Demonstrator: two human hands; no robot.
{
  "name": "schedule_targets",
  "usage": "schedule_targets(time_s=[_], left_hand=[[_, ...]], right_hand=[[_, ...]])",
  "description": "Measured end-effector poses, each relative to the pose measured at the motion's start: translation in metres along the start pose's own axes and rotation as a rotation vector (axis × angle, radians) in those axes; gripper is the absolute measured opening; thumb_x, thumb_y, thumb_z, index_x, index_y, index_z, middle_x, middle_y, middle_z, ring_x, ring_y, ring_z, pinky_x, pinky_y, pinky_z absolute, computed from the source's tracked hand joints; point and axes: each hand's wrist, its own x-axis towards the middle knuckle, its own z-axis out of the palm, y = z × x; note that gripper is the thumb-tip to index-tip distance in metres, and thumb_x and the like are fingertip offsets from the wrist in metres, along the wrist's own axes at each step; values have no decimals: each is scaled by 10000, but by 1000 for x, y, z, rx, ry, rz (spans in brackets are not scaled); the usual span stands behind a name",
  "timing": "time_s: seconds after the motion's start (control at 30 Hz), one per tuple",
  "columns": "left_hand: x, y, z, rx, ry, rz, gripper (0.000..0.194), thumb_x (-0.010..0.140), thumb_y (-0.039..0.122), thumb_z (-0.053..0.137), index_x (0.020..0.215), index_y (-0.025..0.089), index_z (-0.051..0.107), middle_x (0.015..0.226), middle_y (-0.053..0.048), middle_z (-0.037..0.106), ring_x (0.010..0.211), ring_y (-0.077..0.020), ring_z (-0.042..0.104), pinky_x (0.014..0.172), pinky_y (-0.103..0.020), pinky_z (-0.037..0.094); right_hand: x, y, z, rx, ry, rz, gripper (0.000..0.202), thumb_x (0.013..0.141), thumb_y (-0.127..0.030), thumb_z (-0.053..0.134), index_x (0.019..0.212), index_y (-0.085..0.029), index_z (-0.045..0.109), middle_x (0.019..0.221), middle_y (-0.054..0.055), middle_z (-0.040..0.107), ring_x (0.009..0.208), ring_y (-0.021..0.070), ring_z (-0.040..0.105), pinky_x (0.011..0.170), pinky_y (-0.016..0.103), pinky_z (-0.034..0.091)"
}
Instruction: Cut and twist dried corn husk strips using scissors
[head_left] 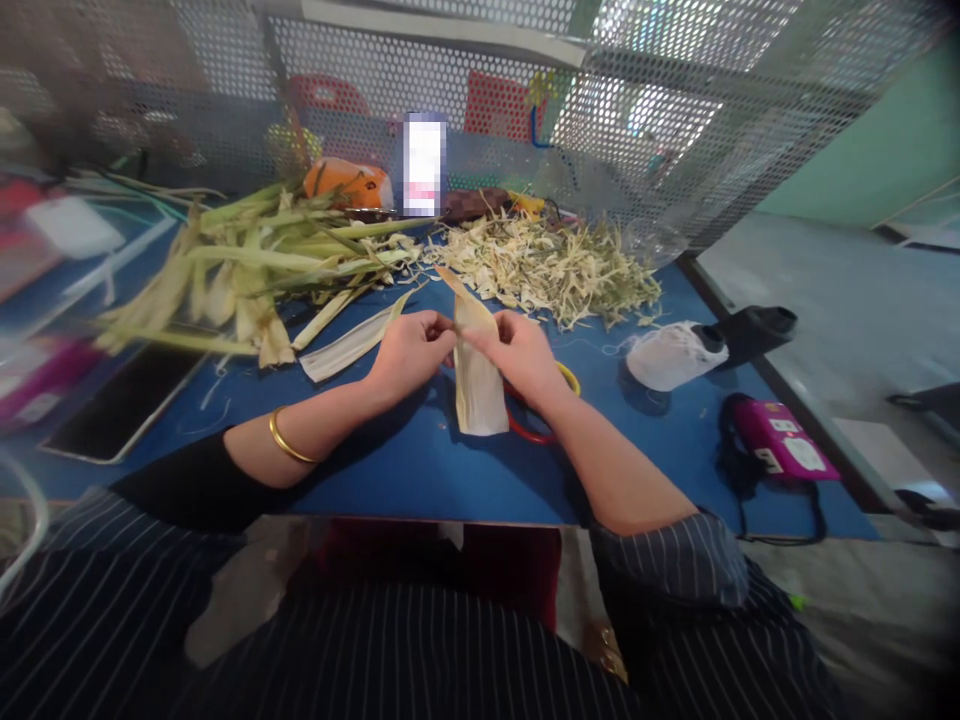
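Note:
A pale, broad dried leaf strip (480,395) hangs upright between my hands, its pointed tip up and its wide end low over the blue table (397,470). My right hand (525,360) grips its upper part, thumb across the front. My left hand (415,350) is pinched closed at the strip's left edge, with the fingertips touching it. Another pale strip (349,345) lies just left of my left hand. Beneath my right hand, red and yellow rings (571,378) show in part.
Long green-yellow stalks (255,260) are heaped at back left, shredded pieces (555,265) at back centre. A lit phone (424,165) stands behind. A white-wrapped spool (671,355) and a magenta box (784,440) sit at right; a dark panel (127,400) lies left.

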Motion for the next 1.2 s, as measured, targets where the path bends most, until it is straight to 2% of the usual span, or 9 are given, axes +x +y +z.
schedule_targets(time_s=[0.1,0.23,0.3,0.43,0.63,0.83,0.93,1.07,1.2], left_hand=[[1,4,-4,-14,27,-6,80,721,154,538,745,147,614,588,-5,618,539,-121,601,487,-214,466],[0,10,-5,-270,-87,-135,193,814,333,573,794,142,595,702,-44,644,599,-128,616,483,-225,463],[-3,10,-1,-306,-189,-194,274,758,390,670,825,135,598,747,-59,658,626,-139,623,500,-242,469],[-10,6,8,-415,-362,-293,301,610,225,801,843,118,644,779,-63,684,657,-140,628,581,-265,482],[-11,5,11,-465,-161,-349,235,649,254,777,613,134,578,571,-3,584,487,-76,506,496,-233,393],[-7,4,5,-182,-116,-148,164,756,290,639,677,147,658,585,0,585,504,-81,458,482,-226,341],[-7,3,6,-112,-155,-87,189,804,290,576,669,167,623,548,21,534,483,-78,428,463,-216,317],[-9,5,10,-258,-241,-172,238,866,328,508,693,173,561,568,13,539,487,-87,492,481,-221,406],[-12,6,13,-224,-279,-185,282,732,398,699,828,154,593,712,-26,635,586,-112,575,494,-230,453]], right_hand=[[-3,1,3,139,-186,89,214,705,-363,656,763,-158,644,691,4,620,635,142,540,580,262,410],[-4,3,5,264,-87,139,219,706,-369,640,717,-151,632,640,-2,594,556,116,489,516,248,382],[-3,3,5,237,-41,103,228,705,-378,640,697,-151,621,630,-5,577,556,111,470,505,240,365],[-2,2,6,141,-15,19,216,728,-366,616,698,-152,621,637,-6,559,592,113,451,528,240,361],[-2,4,6,80,136,-40,231,798,-383,545,721,-169,588,668,-3,575,618,124,456,573,262,375],[-2,0,2,17,179,-60,221,805,-371,537,765,-165,607,667,-1,576,621,128,458,596,271,377],[-2,-2,0,-22,194,-79,209,808,-355,529,766,-165,607,677,3,582,627,130,466,605,271,374],[-1,-2,-1,-107,211,-75,198,801,-344,536,699,-176,558,629,-9,545,600,126,442,576,273,337],[-1,-1,0,-130,192,-84,228,809,-355,526,658,-185,522,588,-20,498,571,120,411,555,274,308]])
